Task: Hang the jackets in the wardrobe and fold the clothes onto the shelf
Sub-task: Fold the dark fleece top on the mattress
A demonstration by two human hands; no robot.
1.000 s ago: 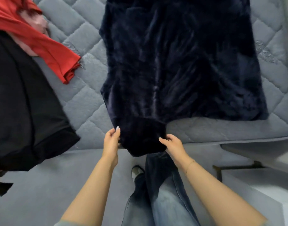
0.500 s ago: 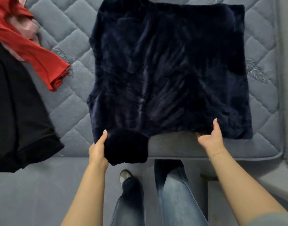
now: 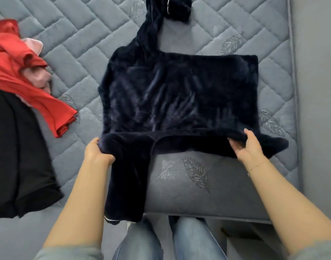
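Note:
A dark navy fleece sweater (image 3: 179, 94) lies spread on the grey quilted mattress (image 3: 82, 44). One sleeve runs up toward the far edge; the other hangs down over the mattress front. My left hand (image 3: 97, 153) grips the near left corner of the sweater where that sleeve drops. My right hand (image 3: 248, 145) grips the near right edge, thumb on top, and lifts it slightly off the bed.
A red garment (image 3: 25, 81) with a pink piece (image 3: 39, 77) under it lies at the left. A black garment (image 3: 16, 151) drapes over the mattress's left front. A grey wall or panel (image 3: 318, 91) borders the right. My jeans-clad legs (image 3: 166, 241) stand against the bed.
The sweater now lies further onto the bed and looks smaller in view. Both hands went from touching its near edge to gripping it, and the near edge is raised.

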